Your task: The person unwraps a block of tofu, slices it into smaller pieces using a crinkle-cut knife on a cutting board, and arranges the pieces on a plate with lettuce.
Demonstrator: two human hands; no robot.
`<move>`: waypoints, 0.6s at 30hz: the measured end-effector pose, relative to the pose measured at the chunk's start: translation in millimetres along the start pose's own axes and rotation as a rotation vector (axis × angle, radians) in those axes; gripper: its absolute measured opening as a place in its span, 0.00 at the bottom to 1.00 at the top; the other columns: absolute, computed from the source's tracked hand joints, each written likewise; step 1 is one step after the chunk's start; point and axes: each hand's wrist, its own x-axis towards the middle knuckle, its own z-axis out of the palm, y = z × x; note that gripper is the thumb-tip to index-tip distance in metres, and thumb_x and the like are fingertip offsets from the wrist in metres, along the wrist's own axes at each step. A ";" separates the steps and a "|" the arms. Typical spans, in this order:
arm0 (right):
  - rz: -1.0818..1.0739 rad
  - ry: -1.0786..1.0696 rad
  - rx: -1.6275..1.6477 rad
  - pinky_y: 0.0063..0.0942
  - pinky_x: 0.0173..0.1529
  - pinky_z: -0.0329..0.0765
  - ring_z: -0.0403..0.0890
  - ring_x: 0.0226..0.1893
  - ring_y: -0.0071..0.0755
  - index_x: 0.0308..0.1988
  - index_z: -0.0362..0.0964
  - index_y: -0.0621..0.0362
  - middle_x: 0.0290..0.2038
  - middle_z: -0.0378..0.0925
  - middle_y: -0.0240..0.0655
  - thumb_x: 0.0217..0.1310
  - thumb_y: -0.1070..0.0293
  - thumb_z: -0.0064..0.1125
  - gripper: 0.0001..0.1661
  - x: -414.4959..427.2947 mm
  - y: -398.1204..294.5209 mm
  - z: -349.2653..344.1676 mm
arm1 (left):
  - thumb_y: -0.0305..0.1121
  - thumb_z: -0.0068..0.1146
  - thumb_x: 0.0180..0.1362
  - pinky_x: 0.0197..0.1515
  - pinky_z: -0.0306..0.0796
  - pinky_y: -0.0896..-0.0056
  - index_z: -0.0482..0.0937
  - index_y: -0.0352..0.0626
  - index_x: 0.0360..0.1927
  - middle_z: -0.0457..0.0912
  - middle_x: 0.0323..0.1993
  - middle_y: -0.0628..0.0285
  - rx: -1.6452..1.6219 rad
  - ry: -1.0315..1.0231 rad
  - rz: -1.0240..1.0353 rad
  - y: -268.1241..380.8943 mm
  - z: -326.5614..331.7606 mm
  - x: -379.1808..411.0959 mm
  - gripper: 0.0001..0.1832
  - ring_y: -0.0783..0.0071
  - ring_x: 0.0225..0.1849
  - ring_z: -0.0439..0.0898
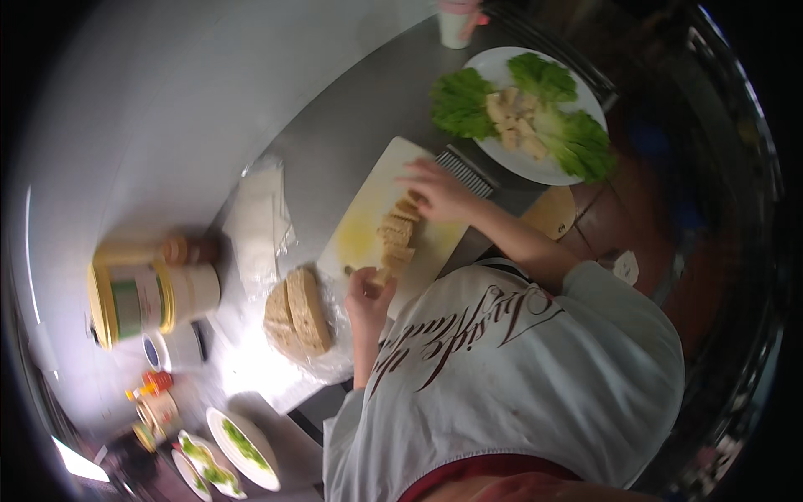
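Note:
A row of crinkle-cut pale brown slices (396,232) lies on a white cutting board (376,182) with yellow stains. At the row's near end, my left hand (369,292) has an end slice between thumb and fingers. My right hand (436,191) rests at the far end, some fingers spread and fingertips against the slices; whether it grips one is unclear. A crinkle cutter's ridged metal blade (465,170) lies beside the right hand. Large uncut pieces of similar brown food (307,310) sit on clear plastic left of the board.
A white plate (502,154) with lettuce leaves and pale chunks stands at the upper right, near a cup (455,28). Plastic-wrapped white sheets (256,219) lie left of the board. Tubs (135,298), a red bottle (157,381) and white dishes with greens (241,448) stand farther left.

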 end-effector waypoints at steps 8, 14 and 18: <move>0.010 -0.346 0.124 0.36 0.47 0.71 0.73 0.45 0.43 0.42 0.73 0.55 0.41 0.72 0.39 0.43 0.72 0.59 0.20 4.7 7.8 16.7 | 0.32 0.68 0.46 0.28 0.69 0.77 0.76 0.38 0.41 0.76 0.22 0.64 0.012 -0.097 0.100 35.1 23.5 10.0 0.19 0.78 0.22 0.72; 0.390 -0.256 0.472 0.31 0.40 0.75 0.75 0.41 0.35 0.43 0.70 0.57 0.41 0.71 0.38 0.47 0.65 0.61 0.19 -13.5 -6.7 -19.7 | 0.29 0.68 0.45 0.29 0.70 0.75 0.75 0.37 0.42 0.77 0.24 0.62 0.022 -0.137 0.223 38.5 29.7 17.4 0.20 0.76 0.24 0.73; 0.890 -0.270 1.366 0.21 0.37 0.75 0.72 0.38 0.19 0.46 0.68 0.55 0.39 0.70 0.29 0.57 0.63 0.59 0.18 -25.4 -45.6 -41.0 | 0.28 0.69 0.45 0.31 0.71 0.77 0.74 0.35 0.43 0.78 0.28 0.61 0.008 -0.193 0.308 54.4 39.8 22.2 0.21 0.77 0.26 0.74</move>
